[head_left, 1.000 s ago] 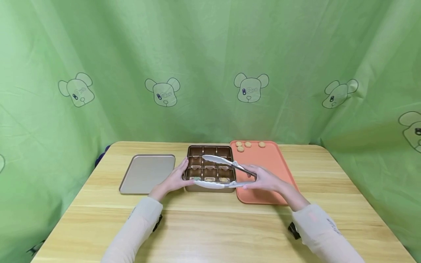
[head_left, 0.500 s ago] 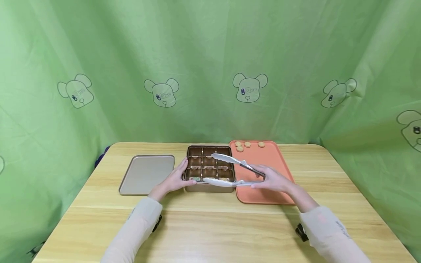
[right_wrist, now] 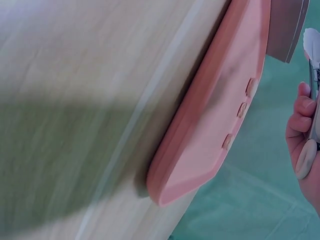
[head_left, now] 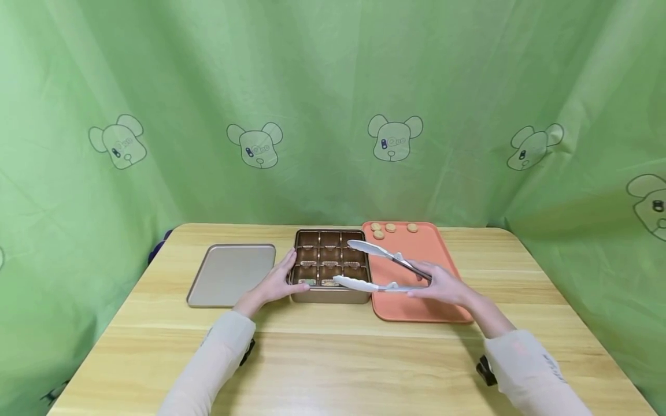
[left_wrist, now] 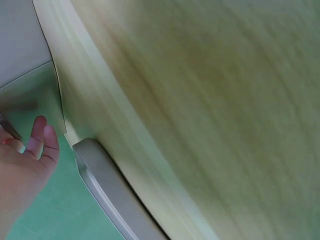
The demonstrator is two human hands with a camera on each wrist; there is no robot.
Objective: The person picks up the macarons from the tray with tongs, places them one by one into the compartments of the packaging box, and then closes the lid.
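Observation:
My left hand [head_left: 274,284] rests against the near left corner of a brown baking pan [head_left: 330,296] divided into several square compartments. Its fingers lie straight along the left side, and the thumb reaches over the front rim. Small pale and greenish pieces [head_left: 307,282] show in the near row. In my right hand [head_left: 441,285] I grip metal tongs with white scalloped tips [head_left: 366,248]. Their arms stand spread, with nothing between them, over the pan's right side and the coral tray [head_left: 406,309]. Fingers curled around the tongs' handle [right_wrist: 314,95] show in the right wrist view.
Several round biscuits [head_left: 390,227] lie at the far end of the coral tray, which sits close against the pan's right side. A flat beige tray [head_left: 232,274] lies left of the pan. Behind the wooden table [head_left: 333,370] hangs a green curtain [head_left: 322,190].
My right hand and the tongs have moved to the right, off the pan's middle toward the coral tray. The tongs' arms stay spread. My left hand keeps its place on the pan.

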